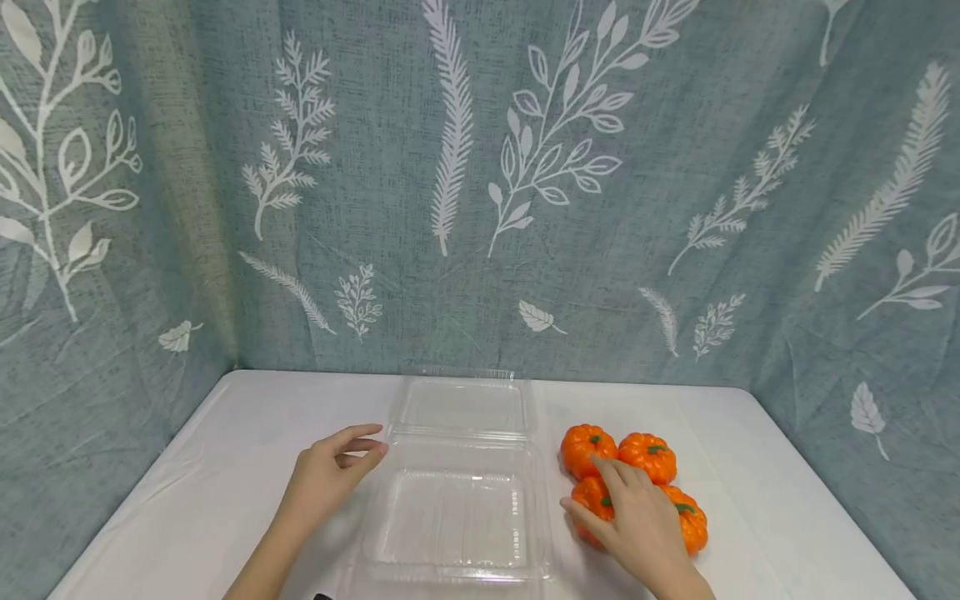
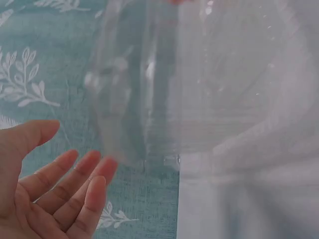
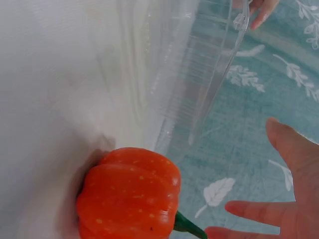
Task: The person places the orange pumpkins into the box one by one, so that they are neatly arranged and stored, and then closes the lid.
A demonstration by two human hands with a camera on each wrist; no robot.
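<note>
A clear plastic clamshell box (image 1: 457,517) lies unfolded on the table, its lid (image 1: 463,407) lying back toward the curtain. Nothing is inside it. Beside the left rim is my left hand (image 1: 333,471), fingers loosely bent and holding nothing; the left wrist view shows a gap between its fingers and the plastic. To the right of the box sit several small orange toy pumpkins with green stems. My right hand (image 1: 641,521) hovers over the near-left pumpkin (image 1: 592,500), partly hiding it, its fingers spread. In the right wrist view, one pumpkin (image 3: 132,194) stands close to those fingers.
Two more pumpkins, a back-left one (image 1: 585,450) and a back-right one (image 1: 648,457), stand behind the right hand, and another pumpkin (image 1: 692,525) to its right. A patterned blue-green curtain (image 1: 375,167) encloses the white table (image 1: 780,500). A small dark object (image 1: 322,597) shows at the bottom edge.
</note>
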